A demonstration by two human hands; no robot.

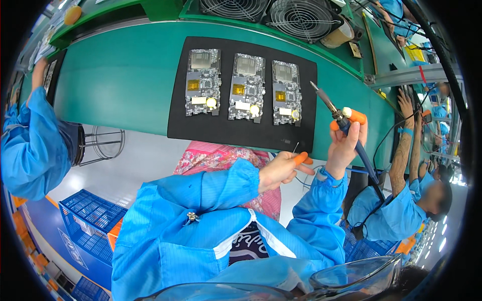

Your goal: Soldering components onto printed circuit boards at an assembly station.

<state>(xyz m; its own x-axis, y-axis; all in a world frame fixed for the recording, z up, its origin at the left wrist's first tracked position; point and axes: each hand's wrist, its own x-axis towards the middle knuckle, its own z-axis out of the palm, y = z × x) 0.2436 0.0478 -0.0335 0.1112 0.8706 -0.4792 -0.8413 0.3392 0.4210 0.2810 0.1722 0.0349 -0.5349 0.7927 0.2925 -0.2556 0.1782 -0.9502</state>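
Observation:
My right hand (343, 145), with orange finger cots on its fingertips, grips a soldering iron (362, 156) by its dark blue handle. The iron's metal tip points up and to the left, beyond the right edge of a black mat (241, 131). Near the front edge of that mat is my left hand (280, 170), also wearing orange finger cots. Its fingers pinch a thin silvery wire (295, 146), most of it hidden. On the mat lie three circuit boards in a row, a left (205, 75), a middle (248, 83) and a right one (286, 90); neither hand touches them.
Round fans with wire guards (303, 19) stand on a green rack behind the bench (120, 75), beside a pale roll (337, 34). Co-workers in blue sit at left (37, 145) and right (391, 213). Blue crates (90, 210) stand at lower left. A black cable (377, 193) trails from the iron.

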